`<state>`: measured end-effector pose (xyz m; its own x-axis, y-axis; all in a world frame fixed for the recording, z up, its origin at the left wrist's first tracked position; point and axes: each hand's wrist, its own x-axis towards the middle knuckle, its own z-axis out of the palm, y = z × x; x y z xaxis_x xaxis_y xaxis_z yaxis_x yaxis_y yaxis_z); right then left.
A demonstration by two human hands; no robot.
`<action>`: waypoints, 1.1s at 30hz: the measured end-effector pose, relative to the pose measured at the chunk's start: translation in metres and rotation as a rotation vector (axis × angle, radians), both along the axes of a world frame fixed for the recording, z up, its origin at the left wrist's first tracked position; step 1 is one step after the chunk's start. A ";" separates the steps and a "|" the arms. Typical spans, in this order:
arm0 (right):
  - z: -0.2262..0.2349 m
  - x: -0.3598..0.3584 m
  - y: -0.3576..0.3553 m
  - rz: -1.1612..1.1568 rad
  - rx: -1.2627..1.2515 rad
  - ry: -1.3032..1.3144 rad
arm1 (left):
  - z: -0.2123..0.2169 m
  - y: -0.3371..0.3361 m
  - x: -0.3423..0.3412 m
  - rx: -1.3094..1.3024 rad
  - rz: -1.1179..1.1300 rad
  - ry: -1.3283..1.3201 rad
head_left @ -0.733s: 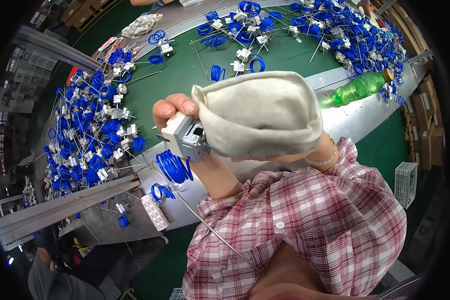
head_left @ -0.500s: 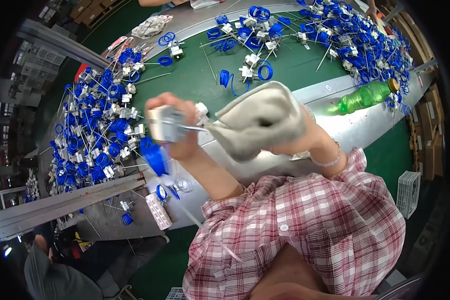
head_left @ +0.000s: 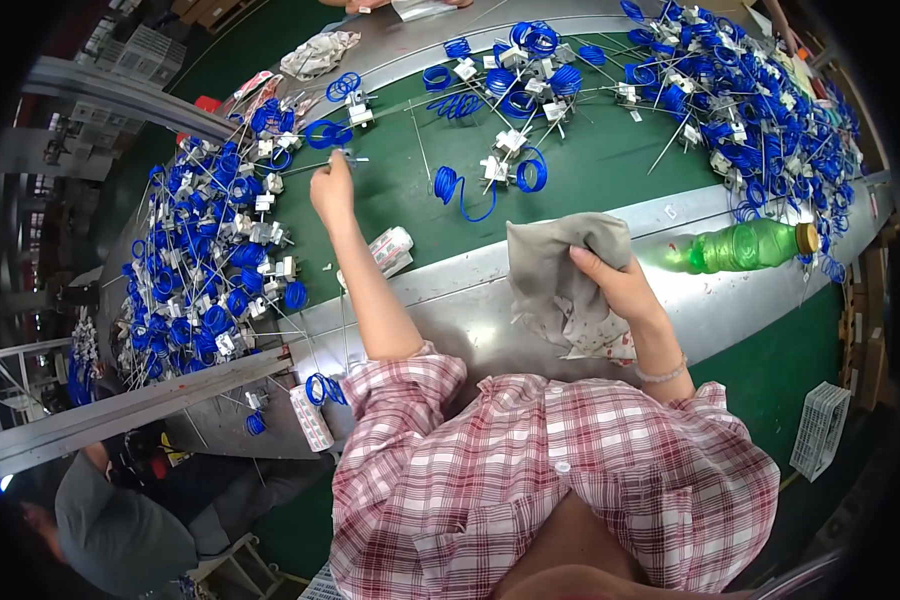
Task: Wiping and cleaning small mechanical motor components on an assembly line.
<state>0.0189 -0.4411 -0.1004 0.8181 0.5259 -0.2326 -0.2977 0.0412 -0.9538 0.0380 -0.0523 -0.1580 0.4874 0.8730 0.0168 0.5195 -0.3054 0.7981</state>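
Note:
Out over the green table, my left hand (head_left: 332, 190) is closed, its fingertips pinched at a blue-coil part (head_left: 327, 134). A short grey metal piece shows at the fingertips; how much of the part they grip is partly hidden. Closer to me, my right hand (head_left: 625, 292) grips a grey cloth (head_left: 560, 265) with its thumb on top. A pale lower piece of the cloth, spotted red, hangs over the metal edge. A white roll with red print (head_left: 390, 250) lies beside my left forearm.
Heaps of blue-coil parts with white blocks and thin rods lie at left (head_left: 195, 250) and far right (head_left: 740, 100), with a smaller group (head_left: 530, 70) at centre back. A green bottle (head_left: 745, 247) lies on the metal edge (head_left: 450, 300). A person (head_left: 120, 530) sits lower left.
My left hand has moved away from the cloth, forward onto the green table. The white-block part it held by the cloth is gone from there. My right hand has lowered, and the cloth now hangs loose.

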 end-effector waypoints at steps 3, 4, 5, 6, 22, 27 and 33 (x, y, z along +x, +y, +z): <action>-0.007 0.007 0.001 -0.022 0.055 0.070 | -0.024 0.011 0.008 0.089 0.003 0.326; -0.009 0.008 0.002 -0.021 0.057 0.076 | -0.030 0.014 0.006 0.091 0.004 0.331; -0.013 0.011 0.000 -0.030 0.078 0.112 | -0.025 0.003 0.008 -0.016 -0.091 0.171; -0.016 0.014 0.000 -0.030 0.104 0.146 | -0.018 -0.004 0.007 -0.122 -0.175 0.008; -0.059 0.025 0.000 0.177 0.536 0.532 | -0.001 -0.110 0.003 -0.199 -0.860 0.146; -0.043 0.021 0.000 0.103 0.545 0.525 | -0.012 -0.180 0.028 -0.443 -0.740 -0.046; -0.040 0.009 0.004 0.053 0.463 0.423 | -0.021 -0.201 0.046 -0.352 -0.695 -0.134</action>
